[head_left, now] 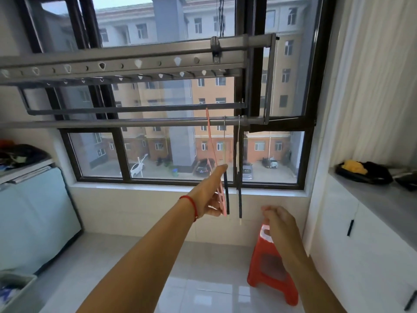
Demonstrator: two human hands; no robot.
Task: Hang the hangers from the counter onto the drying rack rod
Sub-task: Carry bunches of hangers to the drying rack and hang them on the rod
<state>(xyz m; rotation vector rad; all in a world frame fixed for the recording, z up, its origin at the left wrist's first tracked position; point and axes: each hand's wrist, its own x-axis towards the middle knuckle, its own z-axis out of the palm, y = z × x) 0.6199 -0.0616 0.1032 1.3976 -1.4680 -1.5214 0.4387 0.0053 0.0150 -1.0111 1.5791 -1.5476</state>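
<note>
A grey drying rack rod [135, 123] runs across the window at mid-height. A pink hanger [211, 141] slants down from the rod, its top reaching just above the rod. My left hand [211, 195] grips its lower end. Just to the right, two hangers with dark padded arms hang from the rod side by side, one [226, 195] touching my left hand, the other [239, 195] apart from it. My right hand [278, 220] is lower and to the right, fingers curled together with nothing in them. The grey counter [372, 195] lies at the right.
A red plastic stool [270, 269] stands on the tiled floor below my right hand. A black tray with something yellow [354, 169] sits on the counter. A covered appliance [33, 211] stands at the left, and the rack's upper bars [112, 64] cross overhead.
</note>
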